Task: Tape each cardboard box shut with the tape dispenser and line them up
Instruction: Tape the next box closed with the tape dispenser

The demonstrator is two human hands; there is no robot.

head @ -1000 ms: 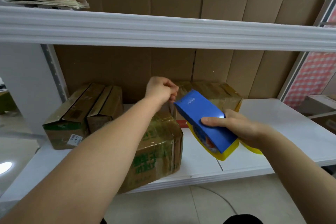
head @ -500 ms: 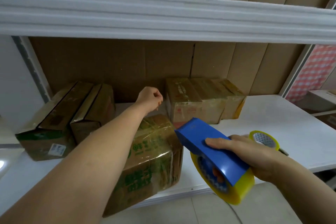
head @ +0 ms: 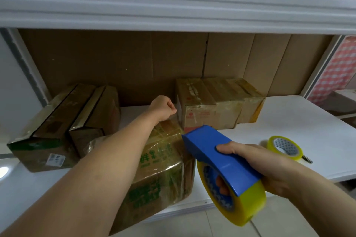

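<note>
Blue tape dispenser (head: pixel 221 158) w/ yellow roll clasped in right hand (head: pixel 269 167); left hand (head: pixel 163 107) fisted, contents unclear, above green-printed cardboard box (head: pixel 159 175).

Even, fairly bright indoor light falls on the white shelf (head: pixel 300 121), while its back wall of cardboard (head: pixel 134 63) sits dimmer under the upper shelf board (head: pixel 173 0). A bright glare patch shows at the far left edge. Sheen glints on the tape-wrapped box (head: pixel 163 161) near the shelf's front edge. Wide-angle distortion bows the upper shelf board and stretches both forearms toward the lower corners. The picture is slightly soft overall, with mild blur on that board.
</note>
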